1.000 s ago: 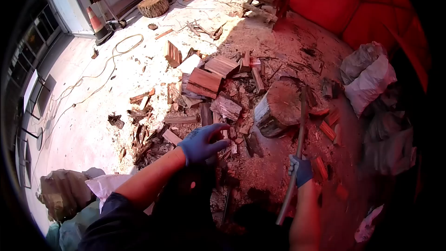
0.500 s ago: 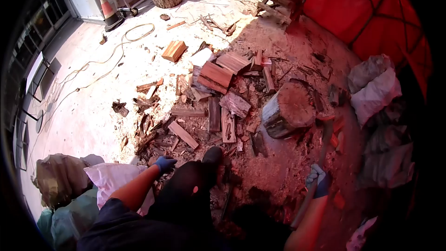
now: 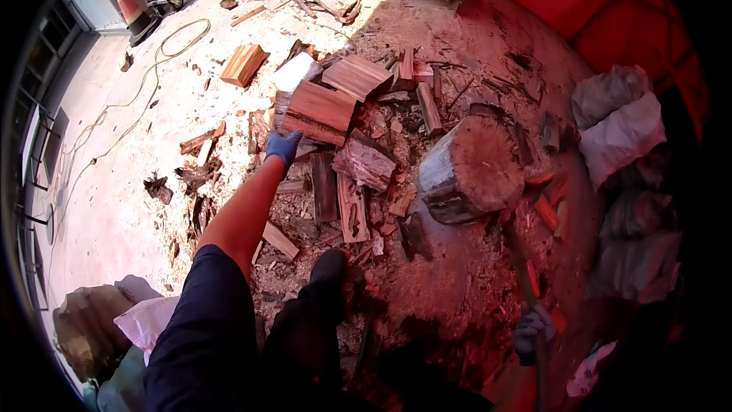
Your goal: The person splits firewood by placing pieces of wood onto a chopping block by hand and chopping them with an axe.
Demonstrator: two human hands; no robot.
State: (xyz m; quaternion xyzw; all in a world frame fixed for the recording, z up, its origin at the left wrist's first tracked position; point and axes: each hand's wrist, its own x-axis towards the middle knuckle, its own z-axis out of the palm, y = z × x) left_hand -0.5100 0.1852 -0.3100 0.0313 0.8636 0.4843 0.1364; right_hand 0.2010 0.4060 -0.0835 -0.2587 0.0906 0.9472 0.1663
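Note:
My left hand [image 3: 283, 147], in a blue glove, reaches out to the near left edge of a split log [image 3: 319, 112]; its fingers are apart and seem to touch the wood. My gloved right hand [image 3: 534, 328] is wrapped round a long wooden handle [image 3: 521, 259] at the lower right. The handle's far end lies near the chopping block [image 3: 488, 164], and any tool head there is hard to make out. More split pieces, among them a bark-covered one [image 3: 366, 160], lie around the log.
Sacks stand at the right [image 3: 621, 126] and lower left [image 3: 91, 328]. A traffic cone [image 3: 130, 8] and a cord [image 3: 156, 65] are at the upper left. Wood chips cover the floor. My shoe [image 3: 329, 265] is near the split pieces.
My left hand has swung from beside my leg out to the split log. My right hand, still round the handle, is lower in view. The camera view has shifted.

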